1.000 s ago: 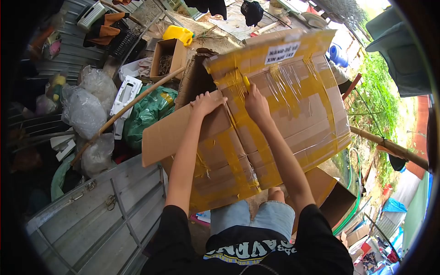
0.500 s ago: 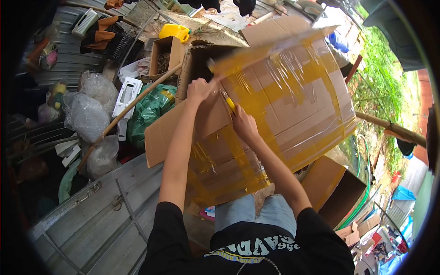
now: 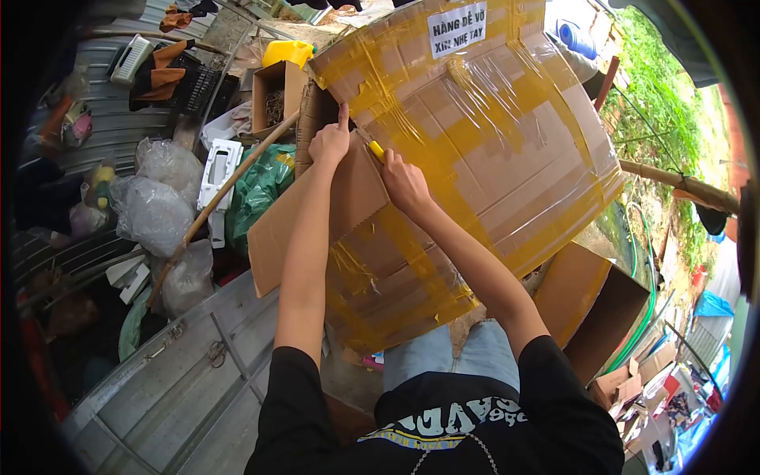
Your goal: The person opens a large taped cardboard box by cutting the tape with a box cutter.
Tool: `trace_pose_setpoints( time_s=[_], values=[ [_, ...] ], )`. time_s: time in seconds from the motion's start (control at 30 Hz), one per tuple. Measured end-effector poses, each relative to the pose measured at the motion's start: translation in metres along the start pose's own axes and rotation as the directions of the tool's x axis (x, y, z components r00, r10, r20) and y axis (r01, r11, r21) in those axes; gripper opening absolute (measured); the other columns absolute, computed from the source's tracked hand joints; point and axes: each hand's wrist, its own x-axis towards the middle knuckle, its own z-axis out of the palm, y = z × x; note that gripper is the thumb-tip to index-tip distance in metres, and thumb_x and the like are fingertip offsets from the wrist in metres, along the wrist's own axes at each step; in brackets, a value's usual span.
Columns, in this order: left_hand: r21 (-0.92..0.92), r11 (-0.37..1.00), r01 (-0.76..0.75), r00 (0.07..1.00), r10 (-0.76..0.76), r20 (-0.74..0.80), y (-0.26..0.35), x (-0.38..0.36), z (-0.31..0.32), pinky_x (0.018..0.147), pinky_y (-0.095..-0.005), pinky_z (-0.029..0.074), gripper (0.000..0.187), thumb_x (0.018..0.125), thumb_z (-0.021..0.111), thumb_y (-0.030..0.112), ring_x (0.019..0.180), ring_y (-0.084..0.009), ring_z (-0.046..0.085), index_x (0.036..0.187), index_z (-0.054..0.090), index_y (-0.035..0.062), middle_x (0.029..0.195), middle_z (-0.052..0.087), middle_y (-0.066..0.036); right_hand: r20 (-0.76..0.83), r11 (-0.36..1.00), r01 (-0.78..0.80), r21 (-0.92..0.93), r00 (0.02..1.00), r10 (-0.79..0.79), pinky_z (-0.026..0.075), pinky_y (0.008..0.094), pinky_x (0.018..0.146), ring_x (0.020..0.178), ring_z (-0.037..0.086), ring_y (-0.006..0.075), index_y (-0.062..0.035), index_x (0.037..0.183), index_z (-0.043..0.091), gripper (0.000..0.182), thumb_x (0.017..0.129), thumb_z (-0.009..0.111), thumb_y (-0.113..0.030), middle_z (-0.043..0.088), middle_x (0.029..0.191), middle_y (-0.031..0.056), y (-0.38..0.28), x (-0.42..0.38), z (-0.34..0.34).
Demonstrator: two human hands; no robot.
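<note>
A big cardboard box (image 3: 507, 170), heavily wrapped in yellow and clear tape, lies tilted in front of me. My right hand (image 3: 405, 182) is closed around a yellow box cutter (image 3: 377, 150), its tip end at the edge between box panels. My left hand (image 3: 330, 144) is at the box's open corner, most fingers curled over the cardboard edge and one digit stretched up toward the raised flap (image 3: 427, 55). That flap carries a white printed label (image 3: 457, 30). A plain side flap (image 3: 317, 218) sticks out under my left forearm. The blade is too small to make out.
A small open carton (image 3: 279, 99), a yellow jug (image 3: 288, 53), a green plastic bag (image 3: 257, 186) and clear bags (image 3: 154, 214) lie left. A bamboo pole (image 3: 226, 194) leans there. Another open box (image 3: 586, 301) stands right, near a green hose (image 3: 651, 305).
The blurred top flap has swung up and back, and its label now shows. My right hand with the box cutter has moved slightly up and left. A digit of my left hand now points upward.
</note>
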Motion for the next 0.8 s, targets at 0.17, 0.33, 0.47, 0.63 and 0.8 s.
trace_pose_setpoints(
  time_s=[0.17,0.33,0.47,0.63,0.8],
  values=[
    [0.026,0.999,0.029,0.998,-0.027,-0.052,0.0,0.001,-0.001,0.092,-0.0462,0.038,0.095,0.077,0.002,0.074,0.108,-0.0382,0.051,0.107,0.062,0.0061,0.11,0.057,-0.023,-0.059,0.998,-0.003,0.058,0.998,0.006,0.048,0.0429,0.053,0.061,0.059,0.0358,0.0024,0.09,0.04,0.015,0.085,0.04,-0.012,0.056,0.077,0.0229,-0.009,-0.005,-0.009],
    [0.028,0.999,0.038,0.997,-0.036,-0.066,-0.002,0.007,-0.002,0.091,-0.047,0.039,0.096,0.077,0.003,0.075,0.106,-0.0386,0.052,0.104,0.062,0.0044,0.108,0.058,-0.023,-0.095,0.999,0.007,-0.035,0.995,-0.01,0.049,0.0408,0.053,0.062,0.061,0.0329,0.0031,0.085,0.043,0.014,0.083,0.043,-0.011,0.058,0.072,0.021,-0.016,0.011,-0.012],
    [0.083,0.996,0.03,0.994,-0.02,-0.111,-0.008,0.007,0.003,0.09,-0.0467,0.039,0.095,0.078,0.005,0.074,0.105,-0.0386,0.052,0.103,0.063,0.0034,0.107,0.058,-0.024,-0.057,0.998,-0.024,-0.065,0.998,0.02,0.05,0.039,0.054,0.064,0.063,0.0319,0.0032,0.086,0.046,0.015,0.083,0.044,-0.011,0.06,0.071,0.0197,-0.025,0.028,-0.014],
    [0.09,0.995,0.042,0.994,-0.033,-0.103,-0.01,0.002,0.006,0.09,-0.0467,0.039,0.093,0.079,0.005,0.072,0.105,-0.0387,0.052,0.102,0.063,0.0027,0.106,0.058,-0.024,0.076,0.999,-0.05,-0.019,0.996,0.051,0.051,0.0384,0.055,0.067,0.064,0.0316,0.0039,0.09,0.047,0.016,0.082,0.045,-0.009,0.062,0.07,0.0176,-0.03,0.042,-0.017],
    [0.077,0.997,0.008,0.993,0.001,-0.12,-0.012,0.005,0.011,0.092,-0.0464,0.038,0.091,0.082,0.004,0.068,0.105,-0.0391,0.052,0.102,0.063,0.0018,0.106,0.058,-0.025,0.05,0.995,-0.051,-0.089,0.997,0.055,0.052,0.0373,0.056,0.068,0.065,0.0287,0.0015,0.088,0.049,0.014,0.082,0.048,-0.011,0.063,0.074,0.0149,-0.031,0.005,-0.015]
  ],
)
